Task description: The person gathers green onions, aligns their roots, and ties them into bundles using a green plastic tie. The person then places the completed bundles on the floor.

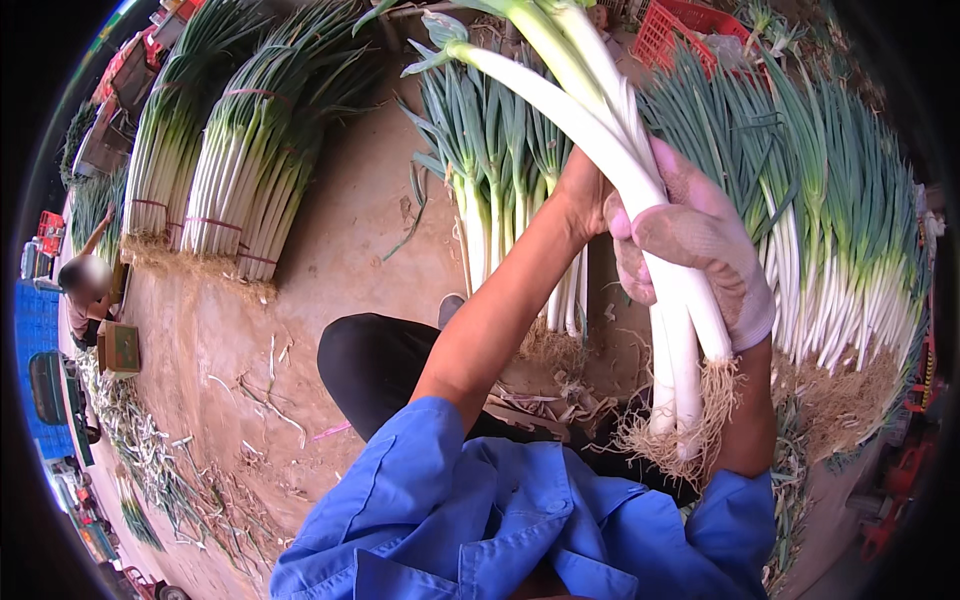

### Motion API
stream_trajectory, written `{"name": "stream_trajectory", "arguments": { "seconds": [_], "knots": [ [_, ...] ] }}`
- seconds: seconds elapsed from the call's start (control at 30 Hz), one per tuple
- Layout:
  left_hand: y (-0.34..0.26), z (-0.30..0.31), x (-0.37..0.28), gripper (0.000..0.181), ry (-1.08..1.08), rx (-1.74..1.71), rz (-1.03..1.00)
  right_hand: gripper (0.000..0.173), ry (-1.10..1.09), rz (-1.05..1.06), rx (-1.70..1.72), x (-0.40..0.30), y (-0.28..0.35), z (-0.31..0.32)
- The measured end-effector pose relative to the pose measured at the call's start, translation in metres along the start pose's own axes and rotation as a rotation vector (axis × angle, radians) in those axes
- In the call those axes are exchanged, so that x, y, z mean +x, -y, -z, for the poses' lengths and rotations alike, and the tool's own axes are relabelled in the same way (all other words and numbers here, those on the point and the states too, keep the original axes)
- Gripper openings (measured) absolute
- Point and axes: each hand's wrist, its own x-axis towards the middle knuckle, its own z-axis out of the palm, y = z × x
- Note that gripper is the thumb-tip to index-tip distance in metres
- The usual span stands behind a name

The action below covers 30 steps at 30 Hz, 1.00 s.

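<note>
My right hand (pixel 705 240), in a soiled pale glove, is closed around several thick white leek or green onion stalks (pixel 679 300). Their rooted ends hang down over my right forearm and their green tops run out at the upper edge. My left hand (pixel 589 191) is partly hidden behind the same stalks; whether its fingers grip them I cannot tell. Just beyond my left forearm stands a bunch of green onions (pixel 495 180), roots down. A large pile of them (pixel 840 262) lies on the right, roots towards me.
Tied bundles of green onions (pixel 232 172) stand at the upper left. A red plastic crate (pixel 667 34) is at the top right. Leaf scraps (pixel 150 457) litter the floor on the left, where another person (pixel 86 300) is beside a cardboard box (pixel 120 349).
</note>
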Motion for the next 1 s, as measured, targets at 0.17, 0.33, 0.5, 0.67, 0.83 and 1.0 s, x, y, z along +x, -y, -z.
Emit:
{"name": "stream_trajectory", "arguments": {
  "seconds": [0.17, 0.33, 0.5, 0.67, 0.83, 1.0],
  "knots": [
    [0.002, 0.061, 0.054, 0.069, 0.495, -0.254, -0.211, 0.082, -0.036, -0.063, 0.098, -0.027, -0.026, -0.016],
    [-0.075, 0.079, 0.079, 0.061, 0.191, 0.021, -0.371, 0.093, -0.031, -0.088, 0.082, -0.036, -0.049, 0.004],
    [-0.123, 0.079, 0.098, 0.057, -0.08, 0.328, -0.365, 0.094, -0.016, 0.131, -0.061, -0.015, -0.049, 0.022],
    [-0.145, 0.054, 0.142, 0.053, -0.169, 0.837, -0.28, 0.095, -0.02, 0.309, -0.191, 0.019, -0.031, 0.041],
    [-0.17, 0.124, 0.146, 0.05, -0.29, 1.602, 0.018, 0.087, -0.081, 0.32, -0.186, 0.066, -0.065, 0.059],
    [-0.132, 0.267, 0.074, 0.048, -0.261, 2.011, 0.844, 0.086, -0.286, 0.194, -0.274, 0.135, -0.215, 0.103]
  ]
}}
